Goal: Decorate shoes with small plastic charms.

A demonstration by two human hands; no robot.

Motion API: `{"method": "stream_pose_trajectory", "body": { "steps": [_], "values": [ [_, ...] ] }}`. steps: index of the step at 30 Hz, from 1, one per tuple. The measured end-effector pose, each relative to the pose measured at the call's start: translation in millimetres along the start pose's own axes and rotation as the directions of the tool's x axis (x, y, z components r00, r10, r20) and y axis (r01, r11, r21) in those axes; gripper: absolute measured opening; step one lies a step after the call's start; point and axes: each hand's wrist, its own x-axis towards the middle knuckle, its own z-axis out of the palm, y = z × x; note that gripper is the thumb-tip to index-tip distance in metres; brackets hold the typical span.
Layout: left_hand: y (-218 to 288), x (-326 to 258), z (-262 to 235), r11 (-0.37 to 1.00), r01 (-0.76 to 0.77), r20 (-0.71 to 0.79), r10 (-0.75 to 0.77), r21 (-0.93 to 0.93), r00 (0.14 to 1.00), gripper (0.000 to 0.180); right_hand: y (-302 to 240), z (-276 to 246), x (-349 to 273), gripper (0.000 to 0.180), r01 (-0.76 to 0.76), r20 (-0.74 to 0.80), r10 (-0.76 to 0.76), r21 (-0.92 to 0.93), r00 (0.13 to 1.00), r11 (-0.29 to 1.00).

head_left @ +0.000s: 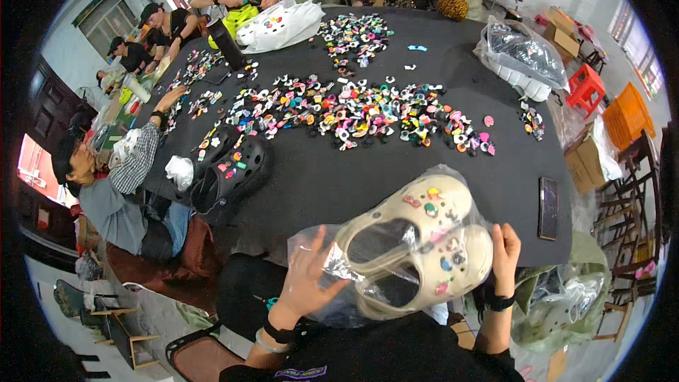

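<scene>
A pair of cream clogs with colourful charms lies inside a clear plastic bag in front of me, at the table's near edge. My left hand is spread against the bag at the heel-strap end, its fingers apart. At the toe end, my right hand has its fingers curled closed on the bag's edge. To the left on the table stand black clogs with charms. A crumpled white wad sits beside them.
Piles of small colourful shoe charms spread across the black table. A phone lies at its right edge; bagged black shoes stand farther back. A co-worker sits at left, others beyond. A red stool stands at right.
</scene>
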Motion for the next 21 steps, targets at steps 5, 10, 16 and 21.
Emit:
{"method": "stream_pose_trajectory", "body": {
  "steps": [5,10,16,21],
  "values": [
    [-14,-7,19,0.998,0.063,0.025,-0.063,0.011,0.998,0.052,27,-25,-17,0.041,-0.071,-0.051,0.067,-0.082,0.996,0.994],
    [-9,-13,32,0.982,0.113,-0.067,-0.125,-0.153,0.99,0.041,-1,-17,-4,0.017,-0.056,0.036,0.062,-0.138,0.997,0.989],
    [-11,-27,39,0.738,0.329,0.12,-0.323,-0.589,0.939,0.06,-13,-9,55,0.035,-0.033,0.391,0.057,-0.067,0.918,0.997],
    [-5,9,35,0.749,0.462,0.253,-0.387,-0.475,0.887,0.064,7,3,98,0.047,-0.227,0.671,0.273,-0.158,0.689,0.961]
  ]
}}
